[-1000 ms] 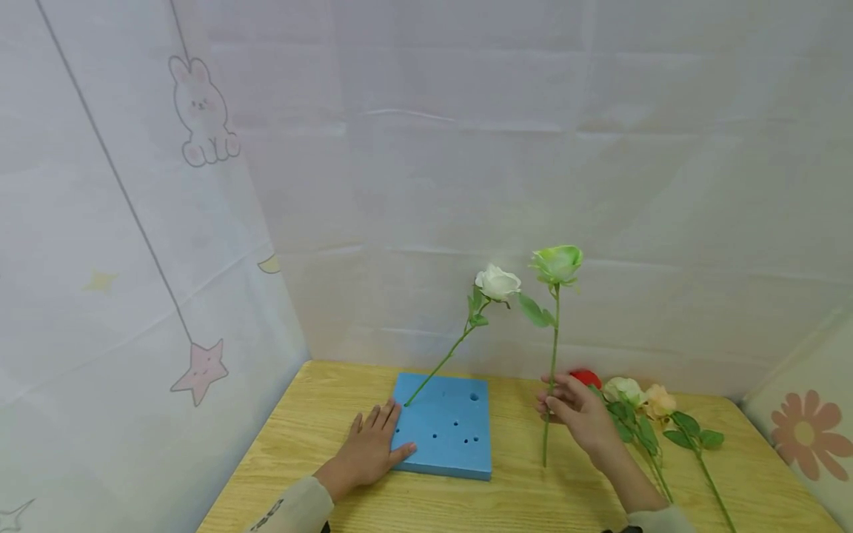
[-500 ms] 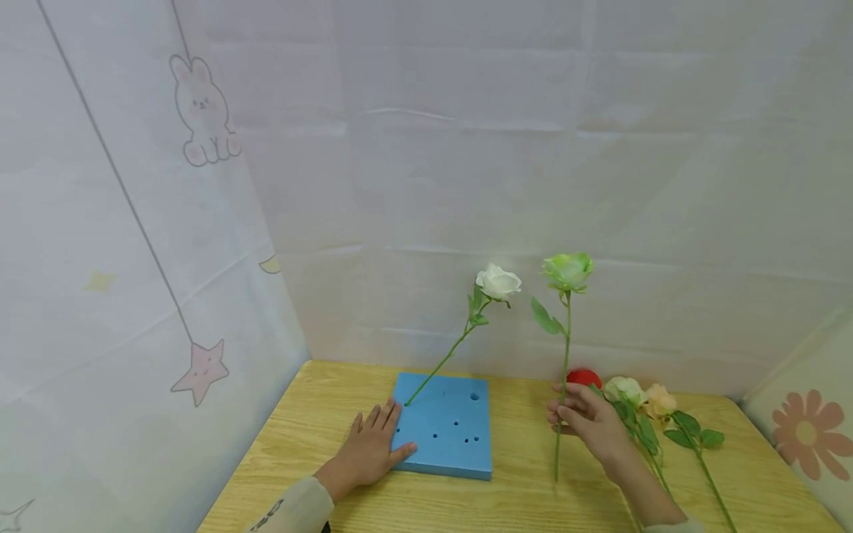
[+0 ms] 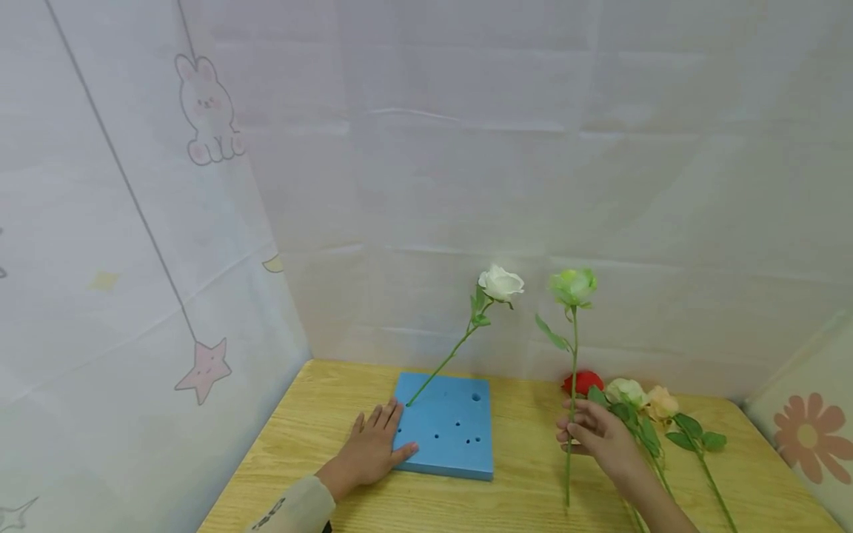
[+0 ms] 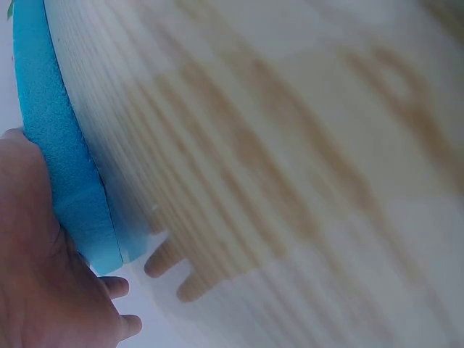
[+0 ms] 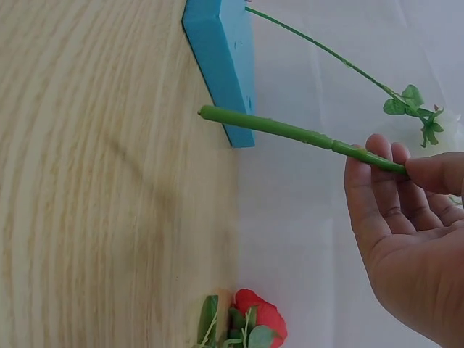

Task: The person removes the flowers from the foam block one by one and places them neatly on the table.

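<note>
A blue foam block (image 3: 446, 455) with several holes lies on the wooden table. My left hand (image 3: 369, 448) rests flat on its left edge, fingers straight and thumb across the front corner. One white rose (image 3: 501, 283) stands in a hole of the block, its stem leaning right. To the right of the block, my right hand (image 3: 603, 437) pinches the stem of a green rose (image 3: 573, 287) between thumb and fingers, holding it nearly upright. In the right wrist view, the lower end of the green stem (image 5: 261, 125) hangs free above the table.
A red rose (image 3: 583, 382), a pale cream rose (image 3: 626, 393) and a peach rose (image 3: 662, 403) lie on the table at the right, partly behind my right hand and forearm. Behind the table (image 3: 320, 414) hangs a pale cloth backdrop (image 3: 426, 185).
My right hand has moved to the right, lower and nearer to me, carrying the green rose away from the block. The left hand keeps its place on the block.
</note>
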`<state>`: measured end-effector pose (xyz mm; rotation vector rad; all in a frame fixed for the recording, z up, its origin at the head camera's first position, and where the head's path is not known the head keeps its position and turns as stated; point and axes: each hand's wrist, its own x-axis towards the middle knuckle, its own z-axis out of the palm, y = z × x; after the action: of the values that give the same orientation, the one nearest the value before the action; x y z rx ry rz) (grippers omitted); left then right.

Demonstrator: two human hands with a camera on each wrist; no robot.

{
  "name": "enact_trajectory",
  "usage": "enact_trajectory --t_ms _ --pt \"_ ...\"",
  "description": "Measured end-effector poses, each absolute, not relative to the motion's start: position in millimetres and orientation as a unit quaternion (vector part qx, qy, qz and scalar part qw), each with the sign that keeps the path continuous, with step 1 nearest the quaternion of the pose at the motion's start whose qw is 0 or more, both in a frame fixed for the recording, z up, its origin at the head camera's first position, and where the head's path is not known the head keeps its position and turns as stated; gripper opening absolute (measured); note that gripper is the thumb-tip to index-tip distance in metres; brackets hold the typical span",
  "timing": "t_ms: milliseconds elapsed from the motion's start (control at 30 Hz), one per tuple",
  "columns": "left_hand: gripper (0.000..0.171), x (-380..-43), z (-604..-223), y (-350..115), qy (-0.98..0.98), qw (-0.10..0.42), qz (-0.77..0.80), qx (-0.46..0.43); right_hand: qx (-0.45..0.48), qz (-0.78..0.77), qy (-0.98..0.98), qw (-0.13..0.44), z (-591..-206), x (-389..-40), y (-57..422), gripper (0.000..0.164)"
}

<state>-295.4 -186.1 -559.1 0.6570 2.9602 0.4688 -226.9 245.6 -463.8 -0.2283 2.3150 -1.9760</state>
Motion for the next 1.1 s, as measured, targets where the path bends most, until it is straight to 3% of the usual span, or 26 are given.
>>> enact_trajectory --t_ms 1100 --pt "0.094 -294.5 -556.4 -185.4 0.964 0.043 0.155 0.211 -0.048 -0.658 0.736 0.152 -496.6 -206.0 263.0 0.056"
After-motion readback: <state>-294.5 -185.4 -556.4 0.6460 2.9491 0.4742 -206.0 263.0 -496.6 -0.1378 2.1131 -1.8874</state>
